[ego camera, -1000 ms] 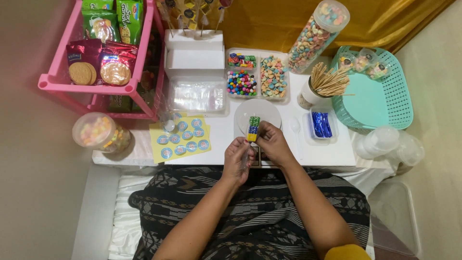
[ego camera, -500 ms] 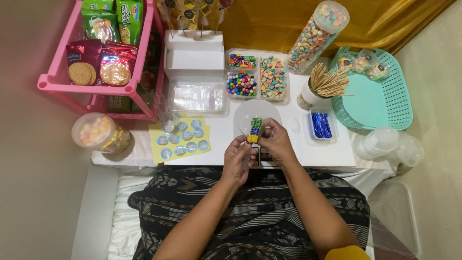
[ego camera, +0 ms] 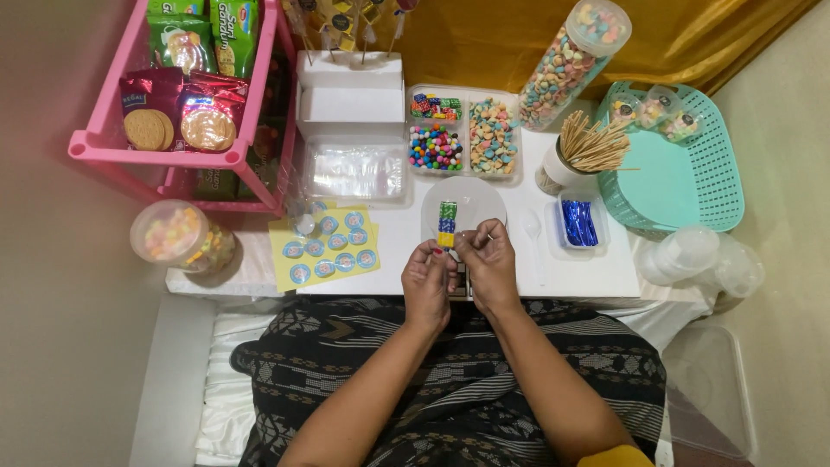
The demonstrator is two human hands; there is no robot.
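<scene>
Head view, seated person at a white table [ego camera: 588, 272]. Landmark for all positions: the round clear plate [ego camera: 484, 201] at table centre.

Left hand [ego camera: 428, 281] and right hand [ego camera: 488, 264] meet just below the plate's near rim, fingertips pinched together on the lower end of a skewer of coloured candy cubes [ego camera: 447, 223] (green, blue, yellow, stacked in a line). The cubed end lies over the plate. Both hands are closed to a fine pinch; the stick itself is hidden between the fingers, so I cannot tell which hand bears the load.

Around the plate:
- behind it, a divided tray of assorted candies [ego camera: 462, 134];
- left of it, a yellow sheet of round blue stickers [ego camera: 328, 246];
- right of it, a small tub of blue foil pieces [ego camera: 577, 223] and a cup of bare wooden skewers [ego camera: 588, 151].

Judgement: the step in hand looks like threading or seating cubes on the stick. The next move calls for keeping the stick steady in one pinch while the other slides a cube squarely (the pieces are small, and a skewed push could split one).
</scene>
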